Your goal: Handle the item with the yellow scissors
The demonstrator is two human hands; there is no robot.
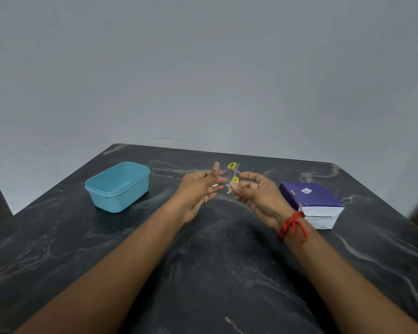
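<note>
Above the middle of the dark marble table [215, 261] I hold a small pair of scissors [232, 173] with two yellow finger rings. My left hand [198, 191] grips the metal part, thumb pointing up, and a thin metal tip sticks out below the palm. My right hand [256, 191] faces it, thumb and curled fingers pinching at the lower yellow ring, where a small whitish bit shows. The scissors are blurred, and I cannot tell whether the blades are apart. A red thread is tied round my right wrist.
An open light-blue plastic container [117, 186] stands to the left of my hands. On the right sits a purple and white cardboard box [311, 203]. A grey wall rises behind the table's far edge.
</note>
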